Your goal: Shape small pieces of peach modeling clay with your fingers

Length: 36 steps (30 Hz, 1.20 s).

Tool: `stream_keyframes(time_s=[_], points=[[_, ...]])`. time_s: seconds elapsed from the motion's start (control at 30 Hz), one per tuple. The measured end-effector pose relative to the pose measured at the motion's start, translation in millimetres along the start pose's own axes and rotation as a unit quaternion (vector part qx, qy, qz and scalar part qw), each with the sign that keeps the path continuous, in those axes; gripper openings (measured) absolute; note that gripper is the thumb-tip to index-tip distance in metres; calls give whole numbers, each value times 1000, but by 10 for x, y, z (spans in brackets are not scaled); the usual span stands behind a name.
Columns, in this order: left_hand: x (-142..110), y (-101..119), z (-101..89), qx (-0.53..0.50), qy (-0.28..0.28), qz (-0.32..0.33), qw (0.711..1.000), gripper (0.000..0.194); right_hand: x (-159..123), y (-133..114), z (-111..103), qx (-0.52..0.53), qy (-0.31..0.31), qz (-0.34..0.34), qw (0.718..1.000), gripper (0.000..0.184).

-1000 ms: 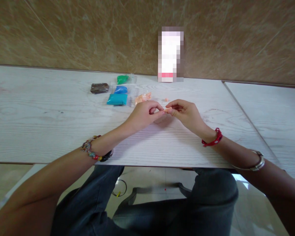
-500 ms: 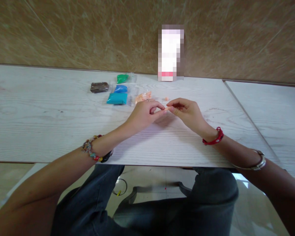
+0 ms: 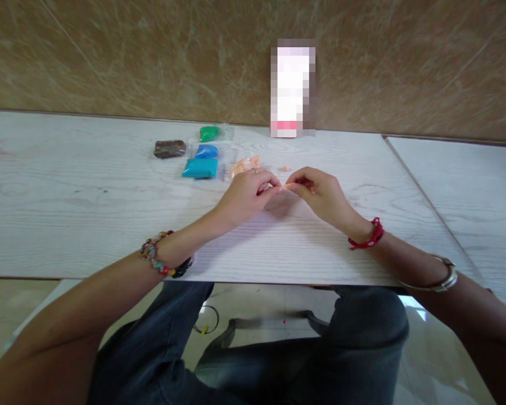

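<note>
Between my two hands, just above the white table, is a small piece of peach-coloured clay [image 3: 284, 187], mostly hidden by the fingertips. My left hand [image 3: 253, 191] pinches it from the left with thumb and forefinger. From the right, my right hand [image 3: 316, 188] pinches the same piece, its fingertips nearly touching the left ones. A tiny peach clay lump [image 3: 285, 168] lies on the table just beyond the fingers. Behind my left hand is an opened clear bag of peach clay [image 3: 245, 165], partly covered by that hand.
Bags of teal clay [image 3: 199, 168], blue clay [image 3: 206, 151], green clay [image 3: 209, 133] and brown clay [image 3: 170, 149] lie at the back left of the white table [image 3: 109, 225]. A blurred-out bright upright screen [image 3: 290, 90] leans on the marbled wall [image 3: 152, 56].
Both hands keep pinching the clay in nearly the same place. The fingertips have shifted slightly, and less of the clay shows between them.
</note>
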<state>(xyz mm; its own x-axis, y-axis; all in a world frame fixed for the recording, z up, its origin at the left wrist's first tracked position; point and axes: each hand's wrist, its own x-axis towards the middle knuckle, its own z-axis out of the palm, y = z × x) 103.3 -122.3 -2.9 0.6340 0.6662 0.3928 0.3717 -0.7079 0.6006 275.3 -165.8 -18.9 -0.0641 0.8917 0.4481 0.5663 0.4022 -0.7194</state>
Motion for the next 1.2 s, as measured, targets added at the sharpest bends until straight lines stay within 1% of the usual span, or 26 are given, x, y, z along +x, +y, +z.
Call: stream_keyframes(time_s=[0.1,0.2,0.33,0.43,0.57,0.63,0.77,0.87,0.97,1.07,1.13,1.2], points=[[-5,-14,11,-5,3,-6,1000,10,-4,-29,-18,-17,-7,-33,999,15],[-6,-15,18,-6,1,-13,1000,10,-7,-55,-37,-89,-16,-69,993,7],[-4,-4,21,-3,-7,-13,1000,14,-11,-47,-27,-161,0,-103,982,13],[-2,-1,26,6,-21,-8,1000,13,-19,-8,-5,-198,-9,-112,974,17],[7,-8,34,21,-38,-5,999,12,-25,33,0,-256,-35,-98,961,21],[11,-10,37,25,-48,-4,999,13,-17,33,-12,-255,-48,-91,961,19],[14,-8,33,33,-66,-13,997,13,8,2,-41,-181,-67,-78,978,9],[14,-9,31,40,-71,-18,997,15,13,-15,-52,-149,-72,-70,984,10],[17,-31,38,32,-79,-18,996,21,8,-17,-48,-145,-70,-79,984,13],[22,-63,48,17,-91,-11,996,26,1,-9,-37,-152,-61,-99,982,13],[25,-75,50,19,-89,-4,996,24,-4,-2,-36,-161,-60,-105,980,12],[27,-73,47,25,-74,1,997,20,-7,2,-44,-168,-61,-104,978,9]])
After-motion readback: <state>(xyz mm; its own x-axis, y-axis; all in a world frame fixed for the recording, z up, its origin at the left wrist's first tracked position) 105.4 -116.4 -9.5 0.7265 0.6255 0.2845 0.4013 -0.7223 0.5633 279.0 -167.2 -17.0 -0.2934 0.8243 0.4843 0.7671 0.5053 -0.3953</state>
